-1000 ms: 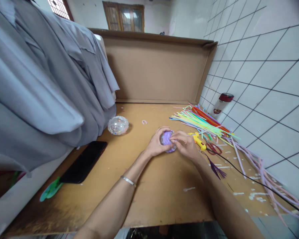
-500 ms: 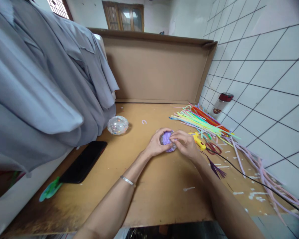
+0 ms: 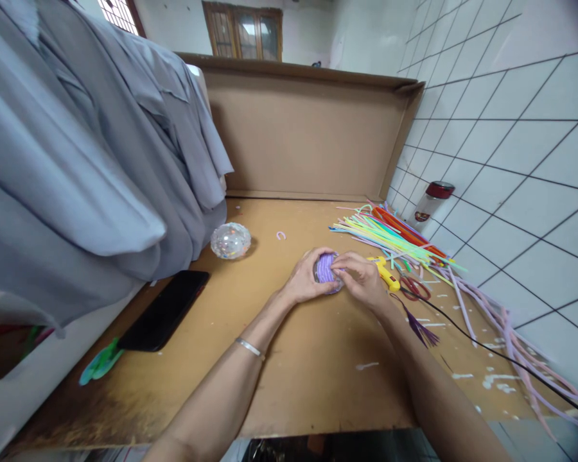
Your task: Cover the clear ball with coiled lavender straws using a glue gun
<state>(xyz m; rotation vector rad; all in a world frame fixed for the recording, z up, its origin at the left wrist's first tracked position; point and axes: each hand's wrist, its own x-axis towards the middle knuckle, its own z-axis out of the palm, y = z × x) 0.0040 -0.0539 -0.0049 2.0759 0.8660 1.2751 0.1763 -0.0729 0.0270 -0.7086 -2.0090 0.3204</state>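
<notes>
At the far left, gray cloth (image 3: 101,160) hangs in broad, soft folds. Below it a thin, leaf-shaped green piece (image 3: 101,361) meets the lower end of a phone (image 3: 166,311), a flat black slab with rounded corners. Then comes a clear bowl (image 3: 230,241), faceted and shiny, with specks of color. A smooth silvery bracelet (image 3: 249,348) circles the left forearm, and a small pink curl (image 3: 279,233), bent like a horseshoe, lies beyond.

The left hand (image 3: 306,280) has its fingers curled over the top of a round purple piece (image 3: 324,268) and its thumb along the lower edge. This piece sits between the 2 hands, ribbed in fuzzy rows, with a clear rim showing. The right hand (image 3: 363,280) pinches its right edge, thumb against forefinger; the exact bit between them is too small to make out.

Just right are a yellow plastic glue gun (image 3: 388,277), a bundle of fuzzy stems (image 3: 385,232) in many colors, red-handled scissors (image 3: 421,297) and a stringy purple tassel (image 3: 421,329). Behind stands a clear jar (image 3: 428,208) with a dark red lid. A black cord (image 3: 491,351) and long, plush lilac strands (image 3: 508,333) trail right.

The tan table (image 3: 289,385) is scuffed dark at its left front and smeared white at right. Past it rise a brown cardboard panel (image 3: 303,135), a wood-framed window (image 3: 248,32) and, at right, a white tiled wall (image 3: 534,147) with dark joints.
</notes>
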